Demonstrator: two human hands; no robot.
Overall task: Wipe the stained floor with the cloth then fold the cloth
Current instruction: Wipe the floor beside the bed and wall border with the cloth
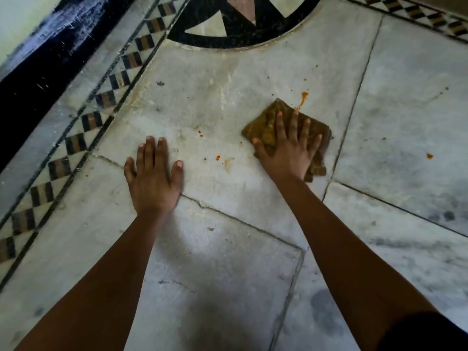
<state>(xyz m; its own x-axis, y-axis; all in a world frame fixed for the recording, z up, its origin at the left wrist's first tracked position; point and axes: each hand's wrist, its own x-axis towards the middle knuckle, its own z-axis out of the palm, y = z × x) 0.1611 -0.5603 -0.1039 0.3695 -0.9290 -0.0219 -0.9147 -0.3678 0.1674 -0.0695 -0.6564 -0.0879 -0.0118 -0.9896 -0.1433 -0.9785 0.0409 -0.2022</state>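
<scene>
Nearest the camera, at about 5 o'clock in the head view, a dark patch of clothing fills the bottom corner. Two bare forearms reach up from the lower edge over the white marble floor, whose slabs are divided by thin dark joints; one joint runs between the arms.

The left hand lies flat on the bare marble, palm down, fingers straight and close together, holding nothing. The right hand lies at about 3 o'clock from it, well apart, fingers spread and straight, pressing down on the cloth.

The cloth is a crumpled, roughly square brown-olive rag lying flat on the floor beneath the right palm and fingers, its edges showing on all sides of the hand. Between the two hands lie small orange spots and a pale smear. Just beyond the cloth, at 12 o'clock from the right fingertips and touching its far edge, sits an orange stain with a thin tail. A lone orange drop lies well off at 3 o'clock from the cloth.

Farther out, a checkered border strip runs diagonally at 9 to 11 o'clock, with a black skirting behind it. At 12 o'clock a black circular inlay curves across the top.
</scene>
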